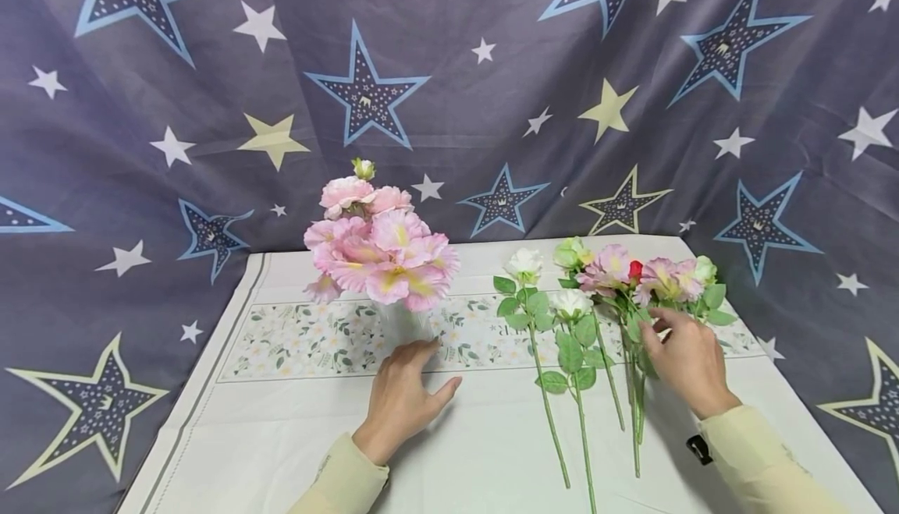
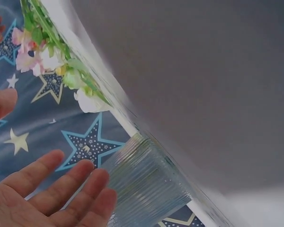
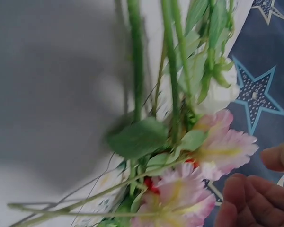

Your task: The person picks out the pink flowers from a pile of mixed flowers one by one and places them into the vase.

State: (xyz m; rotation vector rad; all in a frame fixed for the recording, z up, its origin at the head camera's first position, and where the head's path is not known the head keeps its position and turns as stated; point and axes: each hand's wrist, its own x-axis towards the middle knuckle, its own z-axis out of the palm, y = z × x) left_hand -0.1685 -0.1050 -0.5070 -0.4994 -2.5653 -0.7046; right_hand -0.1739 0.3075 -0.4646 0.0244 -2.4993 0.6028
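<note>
A clear ribbed vase (image 2: pixel 149 184) stands on the table, holding pink artificial flowers (image 1: pixel 382 257) with a small bud on top. Just in front of it is my left hand (image 1: pixel 403 393), fingers extended and thumb spread, gripping nothing. My right hand (image 1: pixel 684 358) hovers over a group of artificial flowers lying at the right, its fingers loosely bent. In the right wrist view, thumb and fingers are apart with nothing between them, beside the pink-yellow blooms (image 3: pixel 227 144). A red bud (image 1: pixel 635 270) shows among those blooms.
Two white roses lie left of that group, one farther back (image 1: pixel 524 264) and one nearer (image 1: pixel 571 303), stems pointing toward me. A floral printed band (image 1: pixel 302 342) crosses the white tablecloth (image 1: pixel 485 436). A star-patterned curtain (image 1: pixel 435 93) surrounds the table's back and sides.
</note>
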